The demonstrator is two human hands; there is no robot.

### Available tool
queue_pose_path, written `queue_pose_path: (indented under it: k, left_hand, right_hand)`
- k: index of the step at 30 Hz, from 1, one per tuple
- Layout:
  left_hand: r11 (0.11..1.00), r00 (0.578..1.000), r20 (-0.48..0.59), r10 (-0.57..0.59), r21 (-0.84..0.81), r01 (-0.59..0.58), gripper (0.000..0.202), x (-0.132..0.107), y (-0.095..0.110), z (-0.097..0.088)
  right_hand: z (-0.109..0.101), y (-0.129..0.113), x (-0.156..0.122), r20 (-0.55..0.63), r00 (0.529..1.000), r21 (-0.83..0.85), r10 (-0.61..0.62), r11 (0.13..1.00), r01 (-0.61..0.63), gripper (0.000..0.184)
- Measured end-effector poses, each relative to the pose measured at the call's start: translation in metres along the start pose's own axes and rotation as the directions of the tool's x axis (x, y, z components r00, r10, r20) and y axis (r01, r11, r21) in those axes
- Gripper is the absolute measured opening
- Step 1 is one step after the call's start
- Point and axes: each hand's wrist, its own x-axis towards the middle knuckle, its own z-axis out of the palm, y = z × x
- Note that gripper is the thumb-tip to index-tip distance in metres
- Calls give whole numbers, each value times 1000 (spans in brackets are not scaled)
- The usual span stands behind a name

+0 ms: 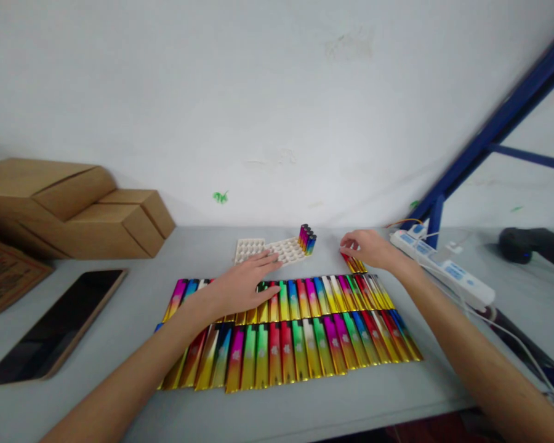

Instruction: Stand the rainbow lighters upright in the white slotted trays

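Grey table point(203, 249) against a pale, scuffed wall point(277, 92) is where the work lies. Over it the left hand point(240, 286) is spread palm down, its fingers apart and seemingly gripping nothing; its fingertips reach over the white tray point(289, 251), though whether they press on it I cannot tell. Well to its right, the right hand point(364, 247) has its fingers curled at a small group of lighters point(356, 265) lying just beyond the rows. Whether thumb and finger are clamped on one is too blurred to say.

Below the hands lie the lighters in two side-by-side rows, a back row point(311, 298) partly hidden by the left hand and arm, and a front row point(300, 351) nearer the person. Between the hands, at the tray's right end, stands an upright cluster point(307, 240) of coloured pieces with dark tops.

The step in hand looks like handling the small group by the right fingers; the next move would call for a sure pinch on one slim body without nudging its neighbours.

Further out are cardboard boxes point(106, 227) and a phone point(60, 326) on the left, with a power strip point(466, 286) and blue frame point(484, 138) on the right.
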Motion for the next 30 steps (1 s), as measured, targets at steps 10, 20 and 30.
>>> queue_pose_path:
  k: [10, 20, 30]
  left_hand:
    - [1000, 1000, 8, 2, -7, -2, 66, 1, -1, -1]
    - [1000, 1000, -15, 5, -24, -5, 67, 0, -1, -1]
    - [1000, 1000, -8, 15, -11, -15, 66, 2, -3, 1]
  right_hand:
    - [30, -13, -12, 22, 991, -76, 129, 989, -127, 28]
    - [6, -37, -20, -96, 988, 566, -119, 810, 153, 32]
    - [11, -86, -49, -27, 981, 947, -193, 310, 87, 24]
